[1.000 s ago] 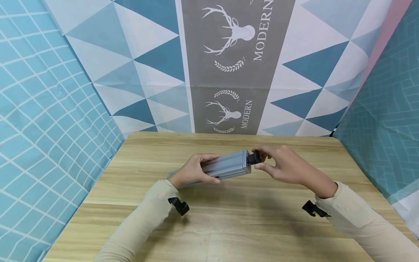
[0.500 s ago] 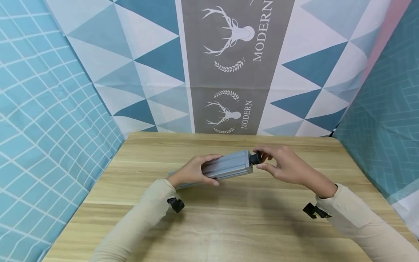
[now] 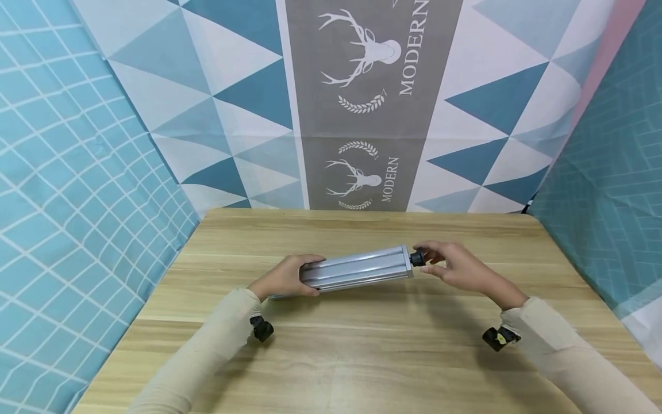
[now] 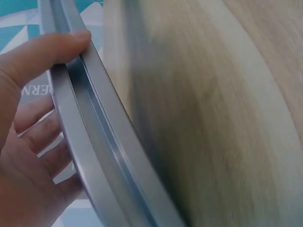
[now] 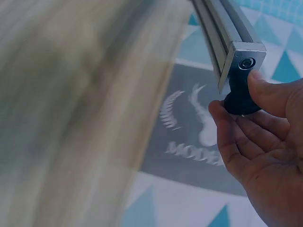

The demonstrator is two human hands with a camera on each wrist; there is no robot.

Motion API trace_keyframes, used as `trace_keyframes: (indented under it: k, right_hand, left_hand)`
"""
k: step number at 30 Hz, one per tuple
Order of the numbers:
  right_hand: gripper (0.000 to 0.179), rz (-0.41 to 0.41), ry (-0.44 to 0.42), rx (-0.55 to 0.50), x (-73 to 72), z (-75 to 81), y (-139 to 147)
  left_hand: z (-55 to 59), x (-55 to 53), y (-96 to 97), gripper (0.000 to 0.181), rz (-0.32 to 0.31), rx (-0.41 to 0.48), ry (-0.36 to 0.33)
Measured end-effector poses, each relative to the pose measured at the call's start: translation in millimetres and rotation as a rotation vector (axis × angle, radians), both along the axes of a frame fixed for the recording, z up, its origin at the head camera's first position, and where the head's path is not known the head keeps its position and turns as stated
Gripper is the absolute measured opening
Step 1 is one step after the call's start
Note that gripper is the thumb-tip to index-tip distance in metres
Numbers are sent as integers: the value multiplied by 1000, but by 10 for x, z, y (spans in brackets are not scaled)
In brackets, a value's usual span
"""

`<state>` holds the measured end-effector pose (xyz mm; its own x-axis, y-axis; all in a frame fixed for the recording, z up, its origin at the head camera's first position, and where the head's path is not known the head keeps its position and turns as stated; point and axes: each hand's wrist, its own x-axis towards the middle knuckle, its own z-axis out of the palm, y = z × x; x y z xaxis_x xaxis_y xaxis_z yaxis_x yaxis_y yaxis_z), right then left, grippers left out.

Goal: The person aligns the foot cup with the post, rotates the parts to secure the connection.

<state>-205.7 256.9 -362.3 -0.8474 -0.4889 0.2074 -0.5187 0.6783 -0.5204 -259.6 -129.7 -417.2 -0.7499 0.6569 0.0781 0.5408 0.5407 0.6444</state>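
A long grey aluminium profile (image 3: 362, 269) with grooved sides is held over the wooden table, its right end slightly higher in the head view. My left hand (image 3: 284, 277) grips it toward its left part, thumb on the near side and fingers on the far side, as the left wrist view shows on the grooved profile (image 4: 109, 123). From the square end plate (image 5: 246, 60) sticks out a black knob (image 3: 418, 259). My right hand (image 3: 457, 265) pinches that knob between thumb and fingers. A round hole with a metal rim shows on the plate above the knob in the right wrist view.
The wooden table (image 3: 336, 356) reaches back to a patterned cloth wall (image 3: 357, 115) with deer prints. A blue gridded cloth (image 3: 77, 190) hangs on the left, a teal one (image 3: 610, 190) on the right. Black camera mounts (image 3: 262, 329) sit at both wrists.
The profile has shifted right and a little nearer, turning so that a grooved face shows more. My left hand has moved left along it, while my right hand has moved right with the knob.
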Motion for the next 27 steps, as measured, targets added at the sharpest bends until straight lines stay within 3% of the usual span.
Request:
trace_keyframes:
  k: [8, 13, 19, 27]
  right_hand:
    - [46, 6, -139, -13, -107, -448, 191]
    - [44, -19, -164, 25, -121, -625, 250]
    - [42, -24, -140, 102, -97, -726, 232]
    - [47, -41, -116, 127, -81, -717, 230]
  left_hand:
    - [-63, -82, 138, 71, -3, -86, 124]
    - [-85, -142, 215, 71, -3, -143, 138]
    - [-112, -187, 258, 72, -19, -178, 128]
    - [-144, -226, 249, 75, -14, -130, 105]
